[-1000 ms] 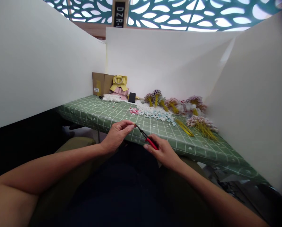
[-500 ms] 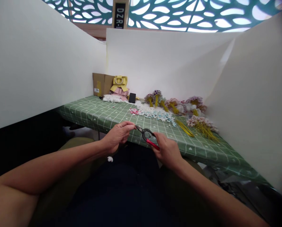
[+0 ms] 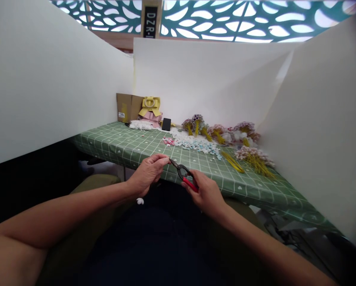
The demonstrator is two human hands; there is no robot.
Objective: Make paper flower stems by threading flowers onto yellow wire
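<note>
Red-handled pliers (image 3: 178, 166) at frame centre

Head view: the right hand (image 3: 207, 194) grips the pliers; the left hand's (image 3: 146, 174) fingertips pinch narrowly at their tips, contents too small to tell. A green gridded tablecloth (image 3: 130, 143) spans mid-frame, white partitions (image 3: 210, 79) surround it, and teal latticework (image 3: 242, 20) lines the top.

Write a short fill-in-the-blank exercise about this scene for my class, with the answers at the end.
1. The pliers are held in the person's ____ hand.
2. Just below the left hand shows a small piece coloured ____.
3. The checked cloth has a background coloured ____.
4. The upper bow, beside the cardboard box, is coloured ____.

Missing words: right; white; green; yellow.
</note>
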